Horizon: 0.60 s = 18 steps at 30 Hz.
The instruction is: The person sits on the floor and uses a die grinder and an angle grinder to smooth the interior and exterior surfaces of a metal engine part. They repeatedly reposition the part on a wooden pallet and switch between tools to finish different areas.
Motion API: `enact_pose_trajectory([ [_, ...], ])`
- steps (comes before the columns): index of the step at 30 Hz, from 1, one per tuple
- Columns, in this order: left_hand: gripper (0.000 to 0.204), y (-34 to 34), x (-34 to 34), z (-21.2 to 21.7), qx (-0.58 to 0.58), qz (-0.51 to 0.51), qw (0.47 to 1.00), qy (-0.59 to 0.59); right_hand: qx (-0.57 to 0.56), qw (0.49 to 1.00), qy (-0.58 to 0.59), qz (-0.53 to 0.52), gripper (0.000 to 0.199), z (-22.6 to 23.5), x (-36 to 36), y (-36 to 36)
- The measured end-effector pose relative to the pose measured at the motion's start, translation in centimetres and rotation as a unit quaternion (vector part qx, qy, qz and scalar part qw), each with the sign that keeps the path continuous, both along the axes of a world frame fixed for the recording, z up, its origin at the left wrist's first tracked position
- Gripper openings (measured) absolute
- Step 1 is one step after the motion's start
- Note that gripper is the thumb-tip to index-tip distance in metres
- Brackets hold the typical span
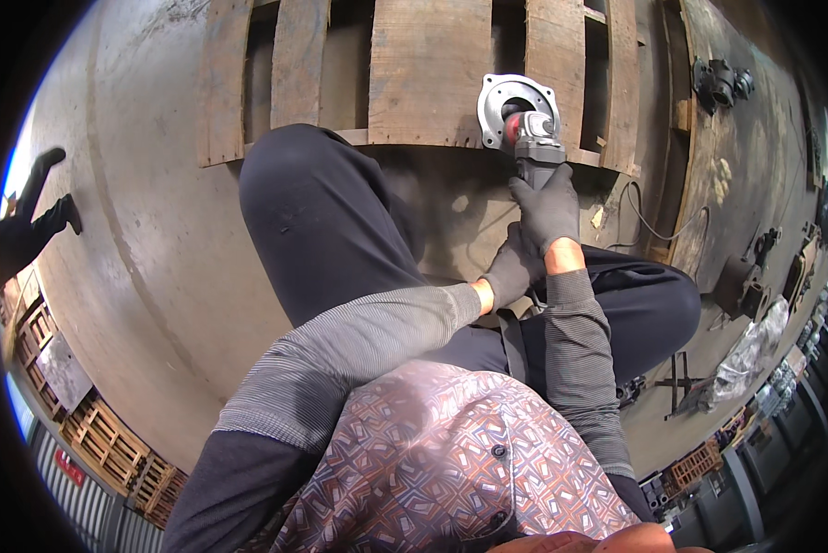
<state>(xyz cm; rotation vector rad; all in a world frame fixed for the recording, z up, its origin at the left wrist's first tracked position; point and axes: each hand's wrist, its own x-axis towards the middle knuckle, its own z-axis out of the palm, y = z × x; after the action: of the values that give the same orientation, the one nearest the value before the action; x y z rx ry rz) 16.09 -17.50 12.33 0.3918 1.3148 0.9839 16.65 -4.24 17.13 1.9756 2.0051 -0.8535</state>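
A round metal flange (493,95) with bolt-hole ears and a wide central opening lies flat at the near edge of a wooden pallet. An angle grinder (540,152), grey with a red part by its head, reaches over the flange's near side; its disc is mostly hidden. My right hand (554,210), in a dark glove, is wrapped round the grinder's body. Just behind and below it, my left hand (513,267), gloved too, closes on the tool's rear end. The palm side of both hands is out of sight.
The slatted pallet (432,74) spans the space before my knees. A cable (658,230) loops on the floor to the right. Dark metal castings (722,85) and clear plastic wrap (750,355) lie farther right. Another person's legs (41,203) show at far left, above stacked pallets (105,441).
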Motion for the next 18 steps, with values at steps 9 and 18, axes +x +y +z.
enact_pose_trajectory([
  [9, 0.073, 0.7, -0.7, 0.8, 0.008, -0.016, 1.000, -0.007, -0.020, 0.999, 0.040, 0.029, 0.077, 0.5, -0.6, 0.0],
  [18, 0.059, 0.7, -1.4, 1.0, 0.012, -0.065, 0.994, 0.088, -0.041, 0.996, 0.057, 0.058, 0.083, 0.3, -1.4, 0.0],
])
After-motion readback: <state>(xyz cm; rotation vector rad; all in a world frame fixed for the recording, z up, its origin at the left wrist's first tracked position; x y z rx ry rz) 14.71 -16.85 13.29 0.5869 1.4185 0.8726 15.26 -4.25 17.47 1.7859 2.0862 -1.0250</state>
